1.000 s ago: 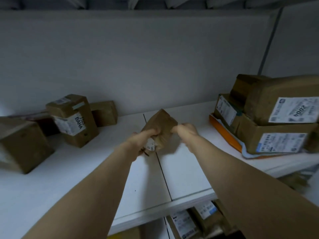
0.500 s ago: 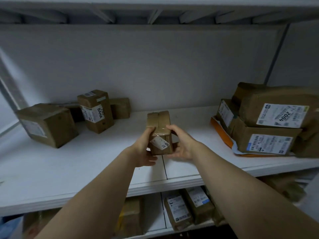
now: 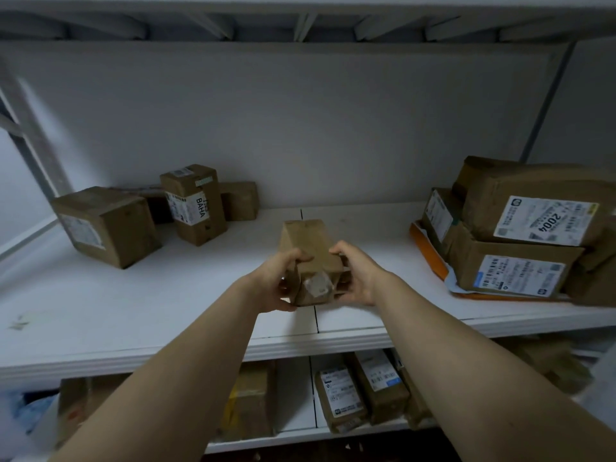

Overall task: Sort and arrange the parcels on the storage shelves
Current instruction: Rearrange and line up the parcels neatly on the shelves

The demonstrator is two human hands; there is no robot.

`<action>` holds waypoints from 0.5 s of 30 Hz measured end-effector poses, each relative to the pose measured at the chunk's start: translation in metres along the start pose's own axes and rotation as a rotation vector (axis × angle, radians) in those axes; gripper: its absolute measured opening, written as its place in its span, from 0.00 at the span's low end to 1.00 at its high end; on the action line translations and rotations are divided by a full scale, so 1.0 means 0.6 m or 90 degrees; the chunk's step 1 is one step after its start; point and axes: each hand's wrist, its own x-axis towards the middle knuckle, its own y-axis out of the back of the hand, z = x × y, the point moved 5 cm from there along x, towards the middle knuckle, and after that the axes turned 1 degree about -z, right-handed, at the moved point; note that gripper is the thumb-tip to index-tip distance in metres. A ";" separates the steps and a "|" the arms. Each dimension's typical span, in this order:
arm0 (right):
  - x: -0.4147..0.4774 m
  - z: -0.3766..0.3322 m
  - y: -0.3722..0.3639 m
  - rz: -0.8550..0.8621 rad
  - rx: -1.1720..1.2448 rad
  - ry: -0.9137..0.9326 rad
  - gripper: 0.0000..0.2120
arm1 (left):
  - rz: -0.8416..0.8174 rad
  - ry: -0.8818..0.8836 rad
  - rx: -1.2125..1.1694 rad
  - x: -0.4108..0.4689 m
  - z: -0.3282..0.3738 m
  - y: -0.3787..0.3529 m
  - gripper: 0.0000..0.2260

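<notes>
White shelving (image 3: 166,311) fills the view, with a plain pale back wall (image 3: 300,128) behind it.

**Held item.** A small brown parcel (image 3: 310,251) sits between both hands, over the seam where two shelf boards meet. It is tilted, and its labelled end faces the camera. Whether its lower end touches the shelf cannot be told.

**Left hand (image 3: 276,285).** The fingers are curled round the left side of the small brown parcel and the thumb lies across its upper face. The grip is closed on the cardboard.

**Right hand (image 3: 360,275).** The thumb rests on the upper right edge, and the fingers are curled in under the right side. This hand also grips the parcel.

**Left of the fingers, well apart.**
- A tall box marked BAHA (image 3: 195,205) stands upright.
- A large cube box (image 3: 106,225) sits further left, near the tall box.
- A small box (image 3: 240,200) stands against the wall, just beside the tall box.

**Right of the fingers, well apart.**
- A parcel labelled 2004 (image 3: 533,198) lies on top of a lower labelled parcel (image 3: 510,265).
- An orange envelope (image 3: 430,251) lies under that stack.

**Below the fingers.** On the lower shelf, two labelled parcels (image 3: 340,398) lean side by side.
</notes>
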 end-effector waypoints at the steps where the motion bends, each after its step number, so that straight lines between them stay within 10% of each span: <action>1: 0.003 -0.003 0.003 0.015 -0.019 0.022 0.11 | 0.008 -0.014 0.013 0.004 0.000 0.006 0.13; 12: 0.017 -0.028 -0.029 0.034 -0.069 0.195 0.25 | 0.170 -0.200 0.157 0.066 0.006 0.037 0.54; 15: 0.019 -0.022 -0.010 0.109 0.028 0.145 0.19 | 0.121 -0.196 0.089 0.014 0.023 0.015 0.50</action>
